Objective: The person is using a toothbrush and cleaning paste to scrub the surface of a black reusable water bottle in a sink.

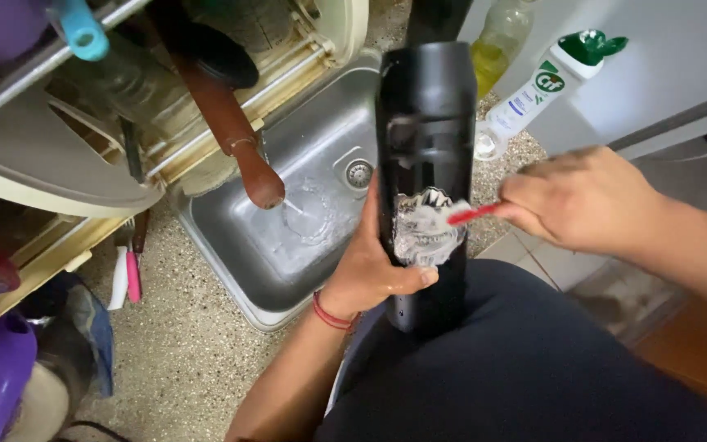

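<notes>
A tall black rectangular object [425, 123] stands upright over the sink's near edge. My left hand [370, 270] grips its lower part, thumb across the front. On its face is a silver emblem covered in white foam [425, 227]. My right hand [578, 200] holds a red-handled toothbrush [472, 214], its bristles pressed on the foamy emblem. A red string band circles my left wrist.
A steel sink [321, 147] with a drain and running water lies behind. A brown tap [235, 135] pours into it. A white cleaner bottle with green cap [546, 86] and a yellow-liquid bottle [497, 41] stand at right. A dish rack [83, 123] hangs at left over the speckled counter.
</notes>
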